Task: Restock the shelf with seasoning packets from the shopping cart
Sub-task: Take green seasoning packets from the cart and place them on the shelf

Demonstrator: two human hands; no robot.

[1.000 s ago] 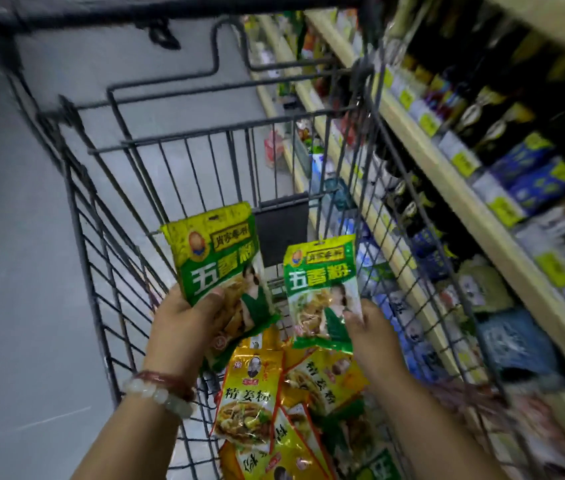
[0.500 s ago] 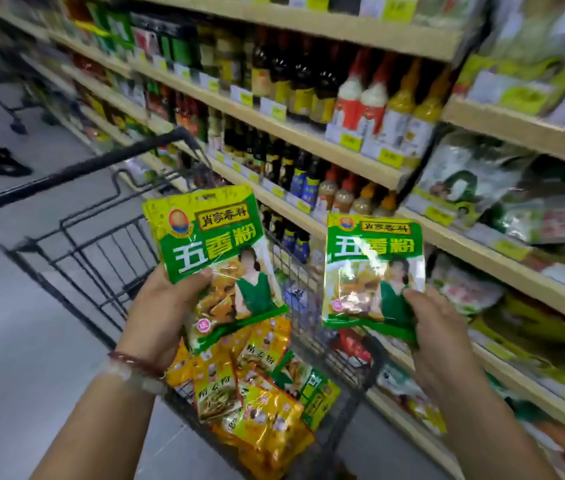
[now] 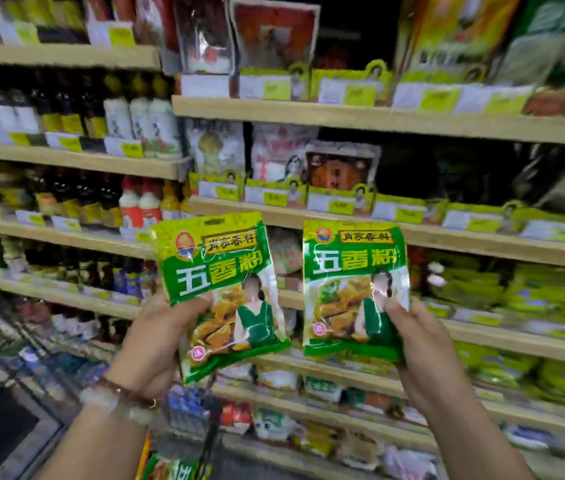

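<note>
I hold two green five-spice seasoning packets up in front of the shelving. My left hand (image 3: 156,341) grips the left packet (image 3: 218,271) by its lower left side, thumb across the front; the packet tilts slightly. My right hand (image 3: 419,344) pinches the right packet (image 3: 353,268) at its lower right corner; it hangs upright. Both sit level with the wooden shelf (image 3: 481,240) that carries green packets at the right. Only a corner of the shopping cart (image 3: 184,427) shows at the bottom, with yellow and green packets (image 3: 166,469) inside.
Wooden shelves fill the view. Dark sauce bottles (image 3: 66,109) and white-capped bottles (image 3: 139,202) stand on the left bays. Seasoning bags (image 3: 339,168) and yellow price tags line the middle shelves. Stacks of green packets (image 3: 533,292) lie at the right. Lower shelves hold mixed bags (image 3: 274,379).
The view has swung from the cart round to face the shelves. Both hands have lifted their packets out of the cart and now hold them up before the shelving, further apart.
</note>
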